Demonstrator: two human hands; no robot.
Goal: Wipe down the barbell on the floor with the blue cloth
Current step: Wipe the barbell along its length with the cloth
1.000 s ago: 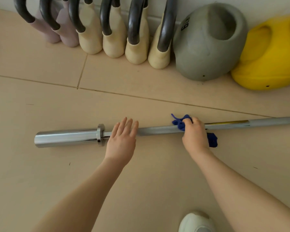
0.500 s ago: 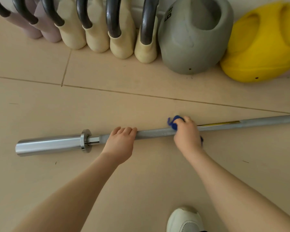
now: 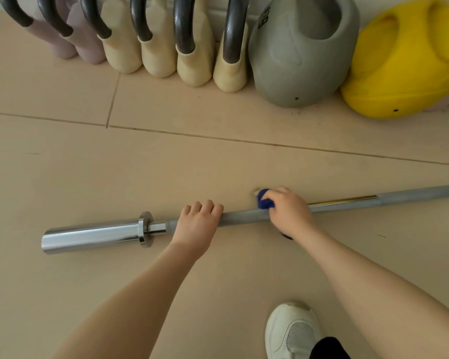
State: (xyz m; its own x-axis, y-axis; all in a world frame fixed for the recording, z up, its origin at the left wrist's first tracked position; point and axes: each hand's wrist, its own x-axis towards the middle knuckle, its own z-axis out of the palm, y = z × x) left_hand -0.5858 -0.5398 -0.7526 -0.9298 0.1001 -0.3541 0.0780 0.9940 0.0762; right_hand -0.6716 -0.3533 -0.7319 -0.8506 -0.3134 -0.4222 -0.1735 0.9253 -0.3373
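Observation:
A long steel barbell (image 3: 244, 217) lies across the beige floor, its shiny chrome sleeve (image 3: 91, 237) and collar at the left and its grey shaft running off the right edge. My left hand (image 3: 196, 225) is curled over the shaft just right of the collar. A short way to the right, my right hand (image 3: 289, 212) presses the blue cloth (image 3: 265, 202) around the shaft. Only a small bunch of the cloth shows beyond my fingers; the rest is hidden under the hand.
Along the back wall stand several kettlebells with dark handles (image 3: 184, 40), then a large grey kettlebell (image 3: 296, 58) and a yellow one (image 3: 405, 63). My white shoe (image 3: 290, 332) rests on the floor at the bottom, between my arms.
My left hand went from flat with fingers spread to curled over the shaft. My right hand has bunched the cloth tighter on the bar, and less of the cloth shows.

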